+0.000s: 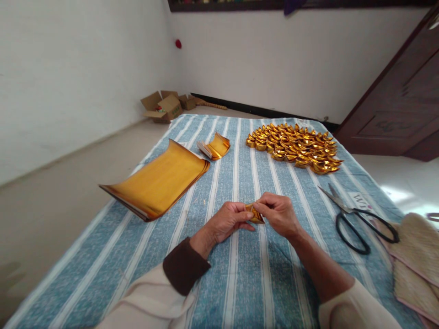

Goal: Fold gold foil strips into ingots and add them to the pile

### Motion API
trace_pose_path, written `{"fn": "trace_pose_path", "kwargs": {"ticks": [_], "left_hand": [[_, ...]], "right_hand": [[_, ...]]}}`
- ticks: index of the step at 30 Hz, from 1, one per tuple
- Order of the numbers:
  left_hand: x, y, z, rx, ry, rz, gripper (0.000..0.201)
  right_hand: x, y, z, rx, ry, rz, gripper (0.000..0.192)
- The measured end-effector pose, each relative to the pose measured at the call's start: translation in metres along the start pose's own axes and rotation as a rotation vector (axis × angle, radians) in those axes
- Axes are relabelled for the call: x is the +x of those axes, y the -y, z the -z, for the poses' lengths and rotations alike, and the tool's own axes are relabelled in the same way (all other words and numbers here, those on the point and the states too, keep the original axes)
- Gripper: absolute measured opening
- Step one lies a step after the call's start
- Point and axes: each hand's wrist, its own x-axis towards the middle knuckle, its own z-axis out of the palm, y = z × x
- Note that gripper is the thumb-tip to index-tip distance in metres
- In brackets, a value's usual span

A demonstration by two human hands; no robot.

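Note:
My left hand (228,221) and my right hand (278,212) meet above the striped cloth, both pinching one small folded piece of gold paper (255,214). The fingers of both hands are closed on it, and most of the piece is hidden between them. A stack of large gold paper sheets (157,180) lies to the left, its near edge curling up. A smaller curled bundle of gold paper (215,147) rests further back. Many folded gold ingots (295,147) are laid out in a dense patch at the far right of the cloth.
The blue and white striped cloth (236,274) covers the floor. Black-handled scissors (353,219) lie to the right, beside woven mats (416,260). Open cardboard boxes (163,106) sit by the far wall. A dark wooden door (398,100) stands at right.

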Motion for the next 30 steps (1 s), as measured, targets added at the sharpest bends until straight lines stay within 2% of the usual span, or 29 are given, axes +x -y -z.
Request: {"fn": "trace_pose_path", "kwargs": {"ticks": [4, 9, 12, 20, 25, 30], "left_hand": [[0.0, 0.0, 0.001, -0.003, 0.013, 0.004, 0.035], [-0.001, -0.003, 0.006, -0.057, 0.084, 0.022, 0.034], [-0.001, -0.003, 0.009, -0.111, 0.128, 0.041, 0.033], [-0.004, -0.002, 0.014, -0.185, 0.266, 0.068, 0.03], [-0.005, -0.003, 0.014, -0.235, 0.366, 0.1, 0.029], [-0.005, -0.002, 0.014, -0.242, 0.407, 0.129, 0.029]], "right_hand": [[0.001, 0.0, 0.001, -0.009, 0.022, 0.009, 0.026], [0.006, -0.006, 0.009, 0.146, 0.136, -0.134, 0.03], [0.008, -0.012, 0.012, 0.207, 0.109, -0.184, 0.037], [0.006, -0.02, 0.006, 0.381, 0.143, -0.159, 0.022], [0.004, -0.016, 0.01, 0.472, 0.284, -0.107, 0.025], [0.003, -0.014, 0.012, 0.518, 0.389, -0.142, 0.027]]}}
